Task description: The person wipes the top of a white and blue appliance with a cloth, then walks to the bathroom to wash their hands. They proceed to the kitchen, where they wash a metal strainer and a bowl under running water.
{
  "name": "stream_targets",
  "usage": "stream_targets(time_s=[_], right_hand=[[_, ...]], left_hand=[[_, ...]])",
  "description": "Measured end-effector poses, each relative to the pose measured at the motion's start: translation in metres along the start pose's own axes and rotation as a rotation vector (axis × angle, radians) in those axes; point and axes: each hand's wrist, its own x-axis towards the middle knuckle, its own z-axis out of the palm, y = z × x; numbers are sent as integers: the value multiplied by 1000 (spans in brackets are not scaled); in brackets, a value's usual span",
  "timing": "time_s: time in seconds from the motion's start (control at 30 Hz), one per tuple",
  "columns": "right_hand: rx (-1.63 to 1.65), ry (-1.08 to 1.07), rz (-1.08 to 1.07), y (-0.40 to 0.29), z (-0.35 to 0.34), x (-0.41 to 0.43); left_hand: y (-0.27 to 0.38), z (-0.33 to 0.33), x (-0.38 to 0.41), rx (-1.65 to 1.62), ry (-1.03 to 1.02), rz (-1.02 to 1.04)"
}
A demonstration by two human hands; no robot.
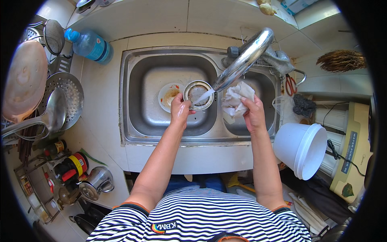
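My left hand point(180, 111) grips the near left side of a round metal dish point(198, 106), perhaps a lid, above the left sink basin point(148, 121). Water point(203, 97) pours into it from the chrome faucet point(246, 57). Below and to the left, a white plate point(164, 104) with brown and red food residue lies on the basin floor. Over the smaller right basin point(266, 121), my right hand point(254, 114) holds a crumpled white cloth point(237, 96), its fingers closed on the cloth's lower right side. The cloth and dish are apart.
A blue plastic bottle point(90, 48) stands left of the sink. Ladles and a skimmer point(74, 96) hang farther left, above bottles and a metal pitcher point(98, 183). At right are a white bucket point(297, 151), red-handled scissors point(291, 86) and a water purifier point(350, 151).
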Motion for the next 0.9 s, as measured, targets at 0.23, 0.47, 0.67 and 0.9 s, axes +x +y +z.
stream_targets(time_s=[0.23,0.47,0.67,0.9], right_hand=[[-744,-224,-292,49,58,23],[-1393,-483,-844,83,78,41],[-1115,-474,-875,99,116,21],[-1108,-165,-940,107,129,37]], left_hand=[[0,2,-3,343,76,276],[16,-18,-26,517,204,414],[23,-39,-8,720,379,824],[20,-31,-23,457,171,495]])
